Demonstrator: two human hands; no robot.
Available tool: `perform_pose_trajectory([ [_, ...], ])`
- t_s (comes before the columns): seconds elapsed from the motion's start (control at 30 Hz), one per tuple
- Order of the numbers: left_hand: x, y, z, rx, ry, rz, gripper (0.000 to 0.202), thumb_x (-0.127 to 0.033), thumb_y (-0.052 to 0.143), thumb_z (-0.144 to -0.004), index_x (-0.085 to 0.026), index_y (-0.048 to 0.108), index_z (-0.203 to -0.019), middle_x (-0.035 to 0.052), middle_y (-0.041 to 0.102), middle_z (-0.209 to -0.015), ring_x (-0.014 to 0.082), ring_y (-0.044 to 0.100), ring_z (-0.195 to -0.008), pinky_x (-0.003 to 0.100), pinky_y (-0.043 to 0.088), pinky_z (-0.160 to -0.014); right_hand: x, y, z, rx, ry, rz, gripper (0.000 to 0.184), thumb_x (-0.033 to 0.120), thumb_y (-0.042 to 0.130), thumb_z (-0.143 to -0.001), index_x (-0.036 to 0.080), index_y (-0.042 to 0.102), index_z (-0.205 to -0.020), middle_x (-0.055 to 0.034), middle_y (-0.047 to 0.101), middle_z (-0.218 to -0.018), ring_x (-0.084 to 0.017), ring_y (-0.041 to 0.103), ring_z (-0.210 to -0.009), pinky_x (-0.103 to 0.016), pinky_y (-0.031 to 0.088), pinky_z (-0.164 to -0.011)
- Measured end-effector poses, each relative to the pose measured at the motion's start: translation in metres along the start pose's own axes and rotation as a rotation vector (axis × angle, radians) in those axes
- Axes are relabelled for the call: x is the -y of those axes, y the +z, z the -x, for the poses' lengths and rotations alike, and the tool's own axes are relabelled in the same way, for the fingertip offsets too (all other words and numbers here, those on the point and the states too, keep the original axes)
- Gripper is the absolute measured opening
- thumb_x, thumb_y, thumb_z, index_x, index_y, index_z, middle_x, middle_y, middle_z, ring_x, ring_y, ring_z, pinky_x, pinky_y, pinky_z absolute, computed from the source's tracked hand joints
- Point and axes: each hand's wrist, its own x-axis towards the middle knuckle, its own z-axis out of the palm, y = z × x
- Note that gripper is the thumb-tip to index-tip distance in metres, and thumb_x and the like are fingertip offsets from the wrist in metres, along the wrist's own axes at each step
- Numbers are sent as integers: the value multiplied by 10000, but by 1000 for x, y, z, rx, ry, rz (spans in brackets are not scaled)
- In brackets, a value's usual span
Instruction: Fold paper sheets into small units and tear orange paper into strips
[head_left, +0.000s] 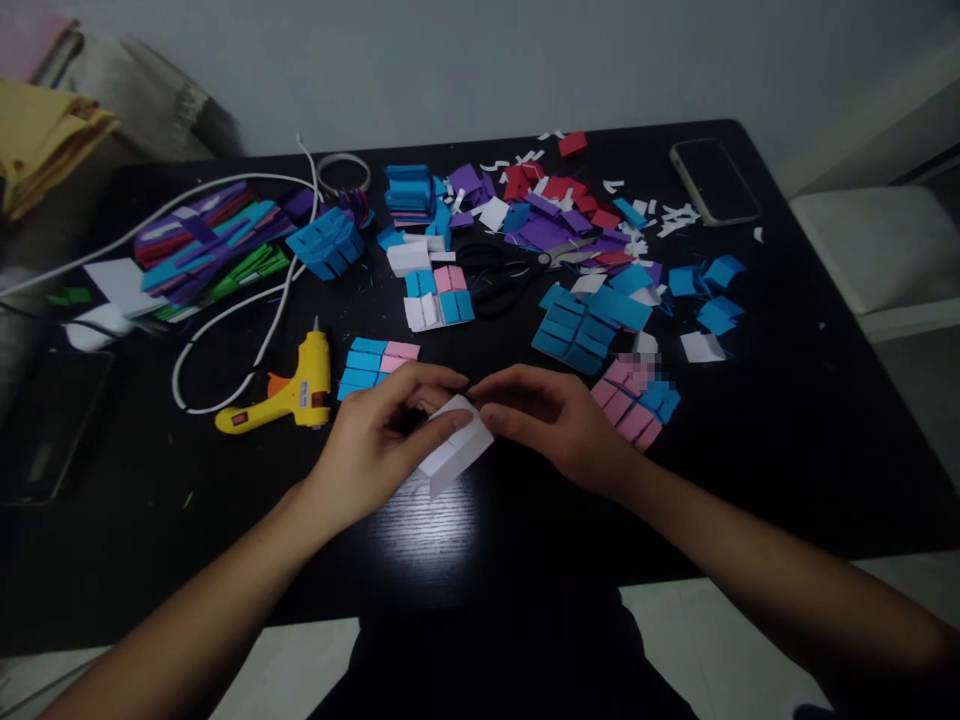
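A folded white paper piece is held above the near part of the black table. My left hand grips it, thumb on top and fingers behind. From the other side my right hand pinches its upper right corner between thumb and forefinger. Just beyond my left hand lies a blue and pink paper block, partly covered by the fingers. A pink and blue paper block sits right behind my right hand, and a blue paper block lies farther back.
A yellow glue gun rests at left beside a looped white cable. Black-handled scissors lie mid-table among coloured scraps. Folded paper strips are heaped at back left. A phone lies at back right.
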Motion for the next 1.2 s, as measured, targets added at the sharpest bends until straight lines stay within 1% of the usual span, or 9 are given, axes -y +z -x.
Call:
perform_pose_trajectory([
  [0.13,2,-2,0,23,3,-48,161,-331,787,-929,-219,710,-1016,3,763,-833,153,737,-759,246,582,-678,0,1,4,49,-61,48,338,322,823,-883,237,725,-1194,-32,764,-1047,-171,756,-948,-298,639,-847],
  [0.2,1,-3,0,34,27,-85,141,-332,788,-928,-226,744,-1010,9,782,-865,155,747,-781,242,592,-692,-1,2,6,62,-71,85,398,309,843,-858,239,702,-1225,-35,752,-1065,-176,753,-949,-304,641,-847],
  [0.3,0,-4,-1,53,63,-122,132,-311,777,-937,-241,782,-1049,24,809,-949,168,763,-840,243,601,-705,-2,3,7,27,-75,151,377,273,821,-856,233,689,-1207,-44,745,-1080,-180,752,-935,-305,643,-818],
  [0.4,-1,-4,-1,89,72,-160,141,-266,732,-963,-249,800,-1085,39,819,-1021,171,767,-848,240,596,-673,-5,4,6,-25,-78,228,300,229,766,-867,221,692,-1157,-55,754,-1089,-186,751,-937,-295,634,-774],
  [0.47,-1,-4,-1,109,61,-179,161,-255,702,-976,-253,806,-1099,44,819,-1029,169,763,-817,243,595,-655,-6,5,6,-82,-75,272,234,225,764,-857,214,699,-1081,-49,767,-1039,-187,754,-905,-289,627,-743],
  [0.57,1,-3,-1,99,23,-186,143,-282,722,-961,-241,796,-1076,27,817,-951,160,756,-769,235,596,-651,-8,6,5,-143,-52,356,113,265,777,-857,203,708,-920,-34,773,-894,-180,746,-778,-291,607,-675],
  [0.67,3,-2,-1,95,10,-180,109,-292,743,-949,-230,783,-1029,11,808,-899,153,752,-760,221,587,-654,-8,6,5,-140,-40,408,122,304,776,-872,196,722,-853,-38,779,-846,-183,737,-728,-304,588,-650],
  [0.93,3,-6,-2,139,18,-151,91,-284,732,-964,-246,789,-1023,15,818,-961,175,774,-855,255,604,-738,-10,5,5,-129,-75,394,141,334,773,-897,204,723,-872,-41,789,-886,-187,740,-758,-309,583,-679],
  [1.2,5,-5,-1,142,-16,-118,144,-325,748,-956,-228,724,-1061,5,792,-884,163,765,-807,235,590,-685,-10,3,2,-88,-61,284,203,311,850,-828,207,703,-921,-16,760,-895,-171,734,-815,-285,598,-730],
])
